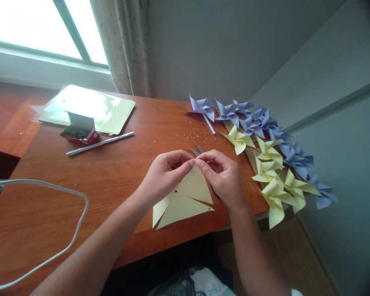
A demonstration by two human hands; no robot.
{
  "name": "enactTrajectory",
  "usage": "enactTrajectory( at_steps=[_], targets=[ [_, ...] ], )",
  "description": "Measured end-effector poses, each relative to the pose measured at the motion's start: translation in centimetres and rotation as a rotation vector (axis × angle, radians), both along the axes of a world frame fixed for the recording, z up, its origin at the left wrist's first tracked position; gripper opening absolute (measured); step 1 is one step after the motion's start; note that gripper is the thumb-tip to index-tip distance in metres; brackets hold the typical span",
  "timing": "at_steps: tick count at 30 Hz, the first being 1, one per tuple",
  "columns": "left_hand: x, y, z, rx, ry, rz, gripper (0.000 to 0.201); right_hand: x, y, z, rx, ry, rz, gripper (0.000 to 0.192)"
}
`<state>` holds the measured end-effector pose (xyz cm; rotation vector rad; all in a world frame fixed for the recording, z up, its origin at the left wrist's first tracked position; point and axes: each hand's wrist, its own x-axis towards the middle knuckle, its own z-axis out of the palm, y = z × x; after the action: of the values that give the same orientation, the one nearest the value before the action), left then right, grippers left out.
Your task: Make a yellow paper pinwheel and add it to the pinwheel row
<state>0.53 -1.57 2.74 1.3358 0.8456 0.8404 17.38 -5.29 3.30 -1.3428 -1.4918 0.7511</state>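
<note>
A pale yellow cut paper square (185, 201) lies on the wooden table (111, 172) in front of me. My left hand (165, 174) and my right hand (223, 176) meet above it, each pinching a folded-up corner of the paper at the tips of thumb and forefinger. Grey scissors (197, 150) lie just behind my fingers, mostly hidden. Finished yellow pinwheels (273, 172) and purple pinwheels (253, 119) lie in a row along the table's right edge.
A stack of yellow sheets in clear film (89, 109) lies at the back left, with a small red box of pins (79, 131) on it. A white stick (100, 143) lies beside it. A white cable (58, 222) loops at the near left. Small beads (197, 135) are scattered.
</note>
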Motion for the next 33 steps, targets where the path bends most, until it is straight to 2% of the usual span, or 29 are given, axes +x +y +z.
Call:
enactTrajectory(
  at_steps=[10, 33],
  targets=[
    [0.23, -0.02, -0.25, 0.021, -0.075, 0.086, 0.020, 0.02, -0.12, 0.04, -0.005, -0.015, -0.010, 0.008],
    [0.19, -0.05, -0.48, 0.034, -0.073, 0.072, 0.022, -0.21, -0.29, 0.09, 0.020, -0.071, -0.012, 0.008]
  ],
)
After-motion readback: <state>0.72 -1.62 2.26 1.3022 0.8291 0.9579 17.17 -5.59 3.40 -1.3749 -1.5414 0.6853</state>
